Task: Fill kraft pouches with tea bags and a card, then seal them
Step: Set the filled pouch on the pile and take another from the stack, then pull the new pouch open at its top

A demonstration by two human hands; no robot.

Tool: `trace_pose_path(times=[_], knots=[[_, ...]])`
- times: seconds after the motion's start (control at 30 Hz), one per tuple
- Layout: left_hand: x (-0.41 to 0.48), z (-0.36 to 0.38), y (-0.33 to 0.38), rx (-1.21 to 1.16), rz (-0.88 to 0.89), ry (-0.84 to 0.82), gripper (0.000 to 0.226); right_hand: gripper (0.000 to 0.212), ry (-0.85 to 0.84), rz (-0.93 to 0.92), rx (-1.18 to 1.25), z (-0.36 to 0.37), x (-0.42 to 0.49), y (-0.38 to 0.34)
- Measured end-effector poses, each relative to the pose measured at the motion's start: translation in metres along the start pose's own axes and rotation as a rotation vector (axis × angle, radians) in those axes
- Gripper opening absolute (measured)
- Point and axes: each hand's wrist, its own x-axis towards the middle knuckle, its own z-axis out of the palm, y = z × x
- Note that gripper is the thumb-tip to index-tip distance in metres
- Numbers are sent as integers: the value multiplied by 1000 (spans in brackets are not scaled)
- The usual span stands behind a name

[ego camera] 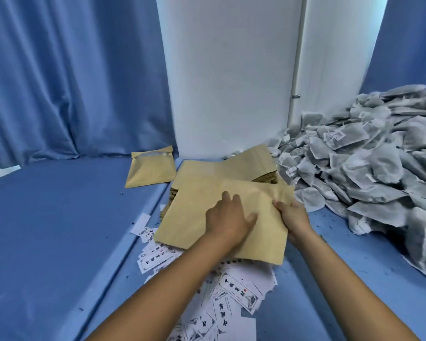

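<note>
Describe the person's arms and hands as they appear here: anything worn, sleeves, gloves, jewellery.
Both forearms are bare up to the frame edge, with no sleeves in view. The left hand and right hand wear no gloves, and no rings, watch or wristband show. Nails look short and unpainted.

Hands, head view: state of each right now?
Left hand: open, fingers flat on the top kraft pouch.
Right hand: fingers curled, gripping that pouch's right edge.

Open blue tabletop [54, 230] is left free on the left, broken only by one filled pouch [151, 170] near the curtain [59, 77]. The right is blocked by heaped tea bags [369, 168], the middle by stacked pouches [221, 178], the near edge by scattered cards [231, 291].
</note>
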Motion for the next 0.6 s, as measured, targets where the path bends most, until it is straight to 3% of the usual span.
trace_pose_path(times=[0.07,0.13,0.27,0.37,0.5,0.6], knots=[[-7,-1,37,114,117,155,51,14,-81,34,94,-7,0,-4],[-10,5,66,101,160,163,51,21,-159,70,110,-17,-2,-4],[-9,35,100,19,94,-106,57,30,-278,241,36,-44,-5,15],[-7,61,105,-127,95,-273,59,40,-277,373,245,-65,-4,38],[-1,86,94,-329,30,-333,48,42,-357,394,379,-81,3,48],[8,95,80,-537,-28,-377,41,27,-425,414,378,-82,5,49]])
